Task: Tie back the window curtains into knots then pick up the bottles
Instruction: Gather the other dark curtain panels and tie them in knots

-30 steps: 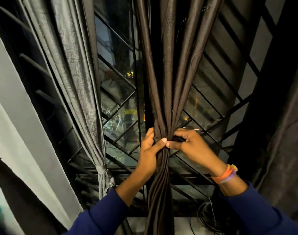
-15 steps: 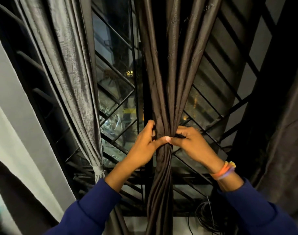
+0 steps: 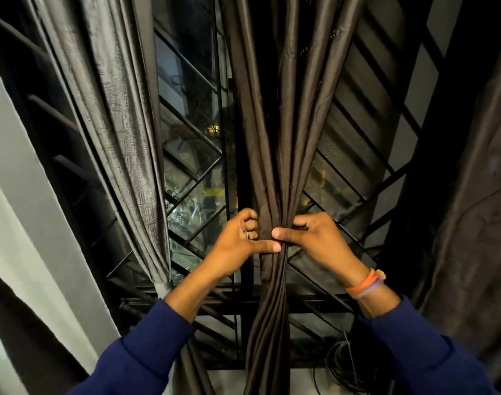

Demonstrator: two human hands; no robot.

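Observation:
A dark brown curtain [image 3: 280, 132] hangs in the middle of the window, gathered into a narrow bunch at hand height. My left hand [image 3: 238, 243] grips the bunch from the left, thumb across its front. My right hand [image 3: 317, 238] grips it from the right, thumb pressed on the front just above the left thumb. Both hands squeeze the same spot. Below them the fabric hangs down in a twisted rope [image 3: 269, 323]. A grey curtain [image 3: 121, 132] at the left is cinched with a tie [image 3: 162, 286] low down. No bottles are in view.
A black window grille [image 3: 192, 143] with diagonal bars stands behind the curtains. Another dark curtain [image 3: 471, 223] hangs at the right edge. A coil of black cable [image 3: 349, 366] lies on the sill at the lower right. A pale wall [image 3: 18, 223] fills the left.
Both hands have slid a little up the brown curtain and squeezed the bunch tighter. My left fingers have curled further around it, and the thumbs now overlap on its front.

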